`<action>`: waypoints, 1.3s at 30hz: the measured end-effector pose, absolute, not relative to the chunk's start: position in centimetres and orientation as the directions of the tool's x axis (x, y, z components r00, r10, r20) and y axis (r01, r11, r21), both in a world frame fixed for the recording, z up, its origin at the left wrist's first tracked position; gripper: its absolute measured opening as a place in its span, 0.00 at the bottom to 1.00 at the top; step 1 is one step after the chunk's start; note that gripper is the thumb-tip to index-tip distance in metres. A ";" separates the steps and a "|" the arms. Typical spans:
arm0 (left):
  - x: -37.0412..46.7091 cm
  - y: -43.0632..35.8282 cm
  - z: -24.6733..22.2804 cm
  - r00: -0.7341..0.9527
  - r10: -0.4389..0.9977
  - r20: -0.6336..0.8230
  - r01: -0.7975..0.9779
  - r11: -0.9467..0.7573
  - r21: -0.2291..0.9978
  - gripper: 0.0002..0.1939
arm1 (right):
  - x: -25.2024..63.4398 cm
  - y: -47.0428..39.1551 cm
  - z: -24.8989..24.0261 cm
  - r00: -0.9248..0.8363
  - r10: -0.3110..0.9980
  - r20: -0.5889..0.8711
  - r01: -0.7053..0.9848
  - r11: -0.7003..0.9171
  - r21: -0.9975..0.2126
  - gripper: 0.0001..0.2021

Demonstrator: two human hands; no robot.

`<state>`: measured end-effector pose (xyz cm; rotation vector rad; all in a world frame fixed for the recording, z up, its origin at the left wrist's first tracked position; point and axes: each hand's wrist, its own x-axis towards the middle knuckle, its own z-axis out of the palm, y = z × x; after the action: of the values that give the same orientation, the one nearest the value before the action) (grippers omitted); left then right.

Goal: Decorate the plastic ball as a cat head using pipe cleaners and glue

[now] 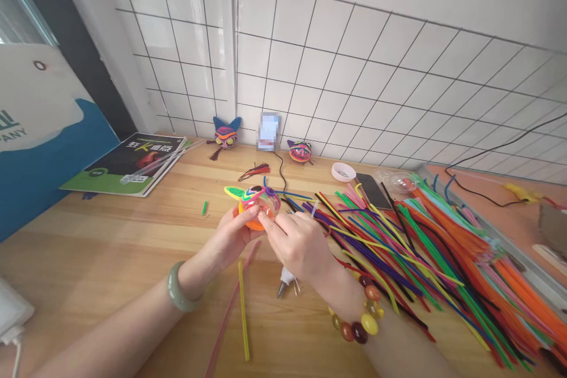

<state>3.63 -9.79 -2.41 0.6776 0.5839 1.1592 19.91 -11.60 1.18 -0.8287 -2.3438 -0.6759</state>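
My left hand (pixel 234 230) is closed around a clear plastic ball (pixel 259 204) partly covered with coloured pipe cleaners. A green ear with a yellow edge sticks out on its left side, and orange runs along its lower rim. Against the ball's front right, my right hand (pixel 299 242) has its fingers pinched together; anything between them is hidden. A white glue gun (pixel 286 279) lies on the table below and behind my right hand, mostly covered, its metal tip pointing down to the left. Near my wrists lie a yellow pipe cleaner (pixel 243 310) and a pink pipe cleaner (pixel 228 319).
Many loose pipe cleaners (pixel 376 248) spread over the right side. Two finished-looking ornaments, one blue-eared (pixel 226 134) and one purple (pixel 300 152), stand by the tiled wall with a phone (pixel 268 131). A pink bowl (pixel 344 172), dark phone (pixel 373 191) and book (pixel 128 162) lie around.
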 end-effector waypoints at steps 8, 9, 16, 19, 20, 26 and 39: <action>3.6 -9.8 -2.5 0.271 0.959 -0.076 -0.604 0.231 0.763 0.12 | 20.0 -11.6 1.1 -0.649 0.376 0.661 0.675 0.685 0.274 0.15; 3.6 -9.8 -2.5 0.275 0.959 -0.074 -0.601 0.231 0.765 0.12 | 20.0 -11.6 1.1 -0.650 0.375 0.661 0.675 0.686 0.273 0.15; 3.6 -9.8 -2.5 0.268 0.961 -0.068 -0.596 0.221 0.772 0.13 | 20.1 -11.7 1.1 -0.649 0.369 0.666 0.658 0.711 0.247 0.14; 3.5 -9.7 -2.4 0.270 0.960 -0.077 -0.596 0.229 0.770 0.13 | 20.0 -11.8 1.1 -0.646 0.359 0.674 0.658 0.709 0.254 0.14; 3.4 -9.7 -2.4 0.272 0.959 -0.080 -0.594 0.233 0.770 0.13 | 20.0 -11.8 1.2 -0.647 0.354 0.675 0.657 0.709 0.257 0.14; 3.3 -9.6 -2.5 0.278 0.956 -0.091 -0.590 0.245 0.769 0.14 | 19.9 -11.9 1.4 -0.644 0.345 0.683 0.647 0.723 0.244 0.13; 3.3 -9.6 -2.5 0.289 0.954 -0.077 -0.608 0.245 0.755 0.14 | 20.2 -11.9 1.2 -0.640 0.366 0.675 0.647 0.731 0.217 0.15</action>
<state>3.31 -9.60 -2.51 0.6877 0.6065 1.1596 20.17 -11.89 1.24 -0.7627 -2.3154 -0.5970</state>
